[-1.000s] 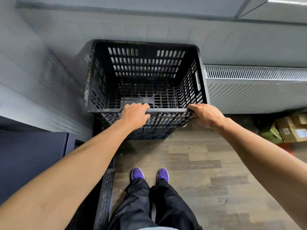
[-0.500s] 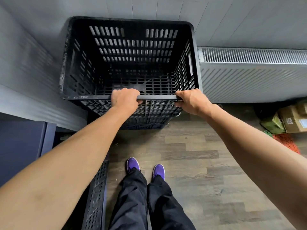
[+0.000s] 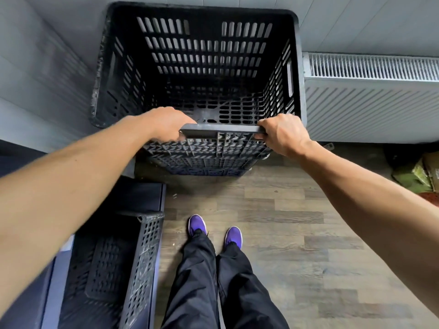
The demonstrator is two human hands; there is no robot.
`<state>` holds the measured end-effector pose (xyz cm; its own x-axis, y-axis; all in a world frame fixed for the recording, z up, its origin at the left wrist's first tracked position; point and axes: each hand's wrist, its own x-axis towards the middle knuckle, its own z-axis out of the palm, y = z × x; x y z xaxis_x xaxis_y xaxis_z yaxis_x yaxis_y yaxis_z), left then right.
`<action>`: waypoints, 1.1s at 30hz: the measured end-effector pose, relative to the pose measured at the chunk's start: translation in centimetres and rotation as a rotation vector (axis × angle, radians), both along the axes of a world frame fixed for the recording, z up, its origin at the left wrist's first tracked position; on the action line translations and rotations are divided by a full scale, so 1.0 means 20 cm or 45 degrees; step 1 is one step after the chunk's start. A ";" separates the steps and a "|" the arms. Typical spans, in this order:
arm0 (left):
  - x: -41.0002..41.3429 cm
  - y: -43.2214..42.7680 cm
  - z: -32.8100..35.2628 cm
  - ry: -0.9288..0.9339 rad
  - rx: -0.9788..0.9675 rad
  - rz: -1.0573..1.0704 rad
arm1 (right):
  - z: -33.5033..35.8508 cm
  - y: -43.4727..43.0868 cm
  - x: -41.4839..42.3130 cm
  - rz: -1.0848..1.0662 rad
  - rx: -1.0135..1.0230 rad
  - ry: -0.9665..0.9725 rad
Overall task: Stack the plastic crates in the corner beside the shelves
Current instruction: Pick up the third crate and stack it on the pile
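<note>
Black slotted crate [image 3: 204,55], upper centre of frame, resting on a second crate [image 3: 202,165] in the wall corner, just left of a white radiator [image 3: 370,103]. Left hand [image 3: 166,124] and right hand [image 3: 282,134] each curl closed over its near rim.

Left hand [image 3: 166,125] motion-blurred. Lower crates [image 3: 202,166] mostly hidden under top crate [image 3: 202,67]. Boxes [image 3: 425,172] cut off at rt edge; labels illegible.

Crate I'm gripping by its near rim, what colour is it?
The crate is black, with slotted walls; the head view shows it best.
</note>
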<state>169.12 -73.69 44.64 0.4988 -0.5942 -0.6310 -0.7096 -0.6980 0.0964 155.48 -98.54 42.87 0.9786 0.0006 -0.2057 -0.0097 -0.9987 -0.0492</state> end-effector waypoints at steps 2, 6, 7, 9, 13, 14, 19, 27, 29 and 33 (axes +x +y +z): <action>0.02 0.06 0.02 0.041 0.012 0.063 | -0.01 0.01 0.00 0.005 -0.033 -0.020; 0.00 0.11 0.02 -0.014 -0.060 0.154 | -0.02 0.01 0.01 0.004 -0.055 -0.024; -0.01 0.11 0.02 -0.035 -0.077 0.148 | -0.02 0.01 0.02 0.007 -0.049 -0.013; -0.02 0.11 0.03 -0.095 -0.099 0.126 | -0.01 0.01 0.02 0.003 -0.018 0.024; -0.06 0.15 0.02 -0.257 -0.121 0.108 | 0.02 0.02 0.02 0.031 0.047 0.057; -0.07 0.16 0.01 -0.294 -0.129 0.102 | 0.01 0.02 0.01 0.043 0.029 0.030; -0.10 0.17 -0.02 -0.436 -0.185 0.059 | -0.01 0.03 -0.01 0.050 -0.079 -0.036; -0.07 0.15 -0.02 -0.519 -0.216 0.052 | -0.01 0.00 0.03 0.026 -0.078 -0.073; -0.08 0.16 -0.03 -0.543 -0.214 0.046 | -0.02 0.00 0.01 0.027 -0.091 -0.075; -0.12 0.20 -0.07 -0.584 -0.251 0.042 | -0.03 0.02 -0.02 0.036 -0.118 -0.075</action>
